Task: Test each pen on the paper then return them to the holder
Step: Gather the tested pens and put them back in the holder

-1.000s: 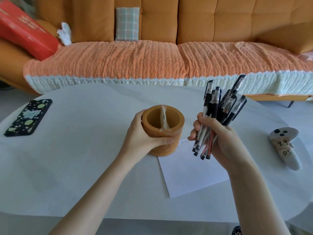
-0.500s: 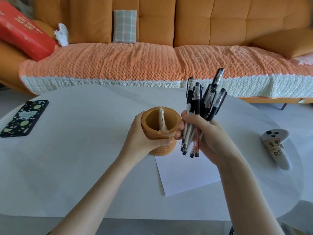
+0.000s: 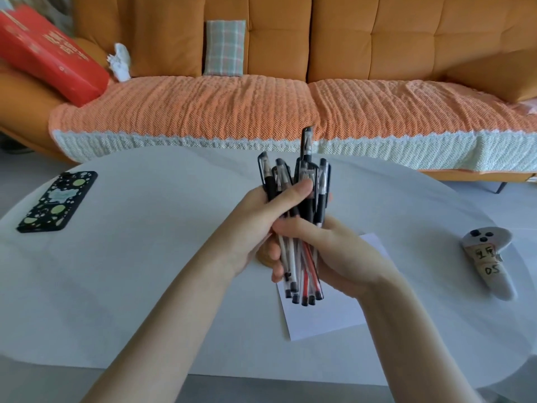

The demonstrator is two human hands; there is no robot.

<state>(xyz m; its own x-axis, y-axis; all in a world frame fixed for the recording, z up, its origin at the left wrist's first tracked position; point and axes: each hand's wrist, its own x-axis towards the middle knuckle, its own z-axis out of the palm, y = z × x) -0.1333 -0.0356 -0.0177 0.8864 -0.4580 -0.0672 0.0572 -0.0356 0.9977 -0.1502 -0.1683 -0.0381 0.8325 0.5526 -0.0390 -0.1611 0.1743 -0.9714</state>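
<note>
A bundle of several capped pens [image 3: 302,205], mostly black with one red, stands upright above the table. My left hand [image 3: 261,219] grips the bundle from the left, thumb across the barrels near the caps. My right hand [image 3: 334,251] holds the same bundle from the right and lower down. The pen tips hang over the white sheet of paper [image 3: 325,312]. The brown holder [image 3: 263,257] is almost wholly hidden behind my left hand; only a sliver of its base shows.
A phone in a black spotted case [image 3: 58,200] lies at the table's left. A grey controller with a taped label [image 3: 488,261] lies at the right. An orange sofa with a knitted cover [image 3: 261,112] runs behind the white oval table [image 3: 130,271].
My right hand carried the pen bundle leftward to the middle. My left hand let go of the holder and took hold of the bundle, so both hands now grip it.
</note>
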